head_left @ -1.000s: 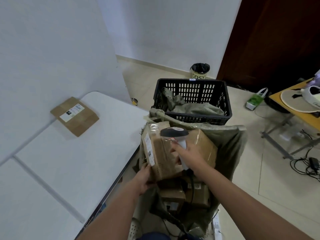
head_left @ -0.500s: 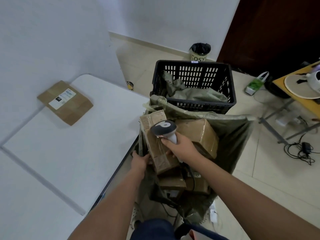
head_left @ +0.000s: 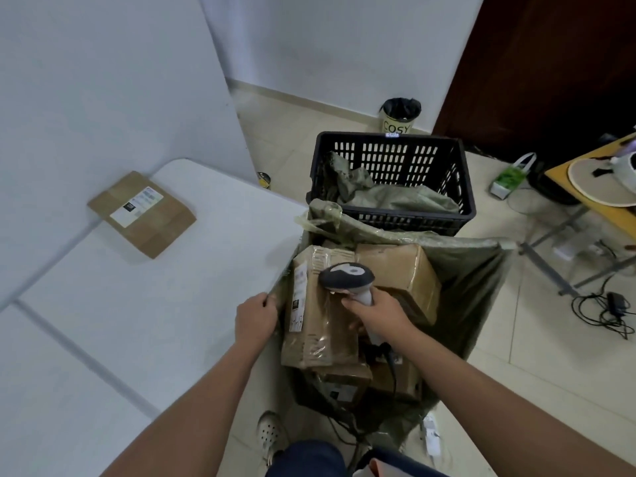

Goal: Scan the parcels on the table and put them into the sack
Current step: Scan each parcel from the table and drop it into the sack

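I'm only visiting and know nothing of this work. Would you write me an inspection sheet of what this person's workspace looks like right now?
Surface: white table, one flat parcel lying near the wall.
Job's things: green sack open beside the table, several brown boxes inside; the labelled box stands uppermost.
Clutter: black crate behind the sack, holding crumpled green sacking.
Hands: left hand grips the sack's near edge; right hand holds the scanner over the boxes.
Cables: scanner lead runs down into the sack; tangled cables on the floor at right.
Surroundings: tiled floor, bin marked COSY, dark door, yellow table at right.
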